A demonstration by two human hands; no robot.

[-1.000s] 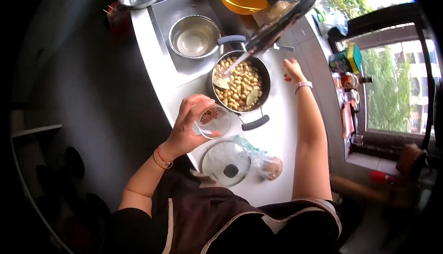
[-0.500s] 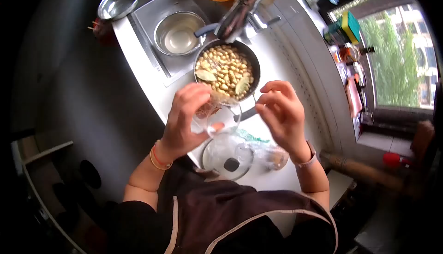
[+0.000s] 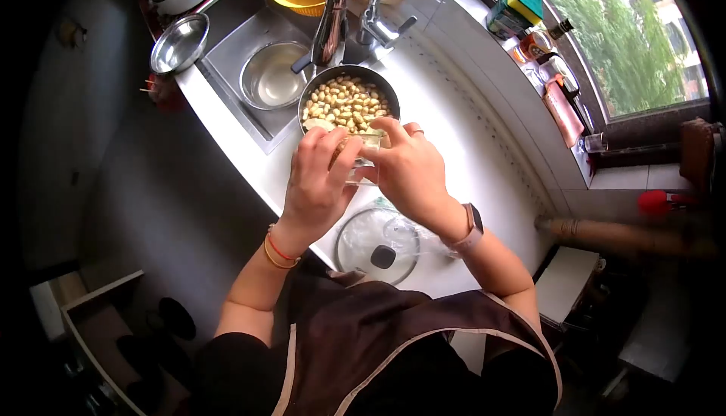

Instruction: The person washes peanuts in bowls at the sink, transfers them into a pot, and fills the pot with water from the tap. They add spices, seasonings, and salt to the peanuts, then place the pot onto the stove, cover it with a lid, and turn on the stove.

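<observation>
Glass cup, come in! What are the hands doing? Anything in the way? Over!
Left hand holding glass cup. Right hand at cup too. Pot just beyond; hands hide its near edge.

Left hand (image 3: 311, 178) and right hand (image 3: 412, 170) close together, fingers (image 3: 324, 146) curled, forearms (image 3: 253, 287) angled inward

Cup (image 3: 370, 142): clear, smooth, glass or plastic
Lid (image 3: 357, 248): shiny, like clear glass
Sink (image 3: 227, 57): metal, bit shiny
Tap (image 3: 370, 21): shiny metal
Counter (image 3: 454, 151): smooth, glossy
Apron (image 3: 340, 329): matt cloth
</observation>
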